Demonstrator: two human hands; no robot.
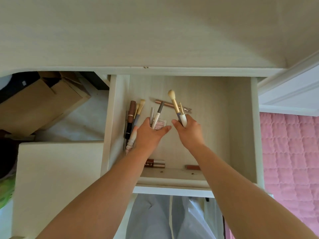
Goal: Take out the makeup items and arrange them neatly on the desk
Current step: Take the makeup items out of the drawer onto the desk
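Both hands reach into an open pale wooden drawer [241, 128]. My right hand [189, 132] grips a bundle of makeup brushes [174, 102], a fluffy one and a thin one, with a white tube. My left hand [149, 135] holds grey and white pencils [158, 114] and a pale pink compact [159, 125]. Along the drawer's left wall lie more brushes [139, 109], a brown tube [131, 112] and a white-handled brush [131, 141]. A rose-gold pencil [163, 102] lies at the back. Lip gloss tubes [156, 163] [192, 167] rest at the front wall.
The white desk top [155, 31] spans above the drawer. Cardboard boxes [41, 102] sit under the desk to the left, beside a white cabinet [57, 178]. A pink quilted cover [290, 161] lies to the right. Pale garment bags [172, 218] hang below the drawer.
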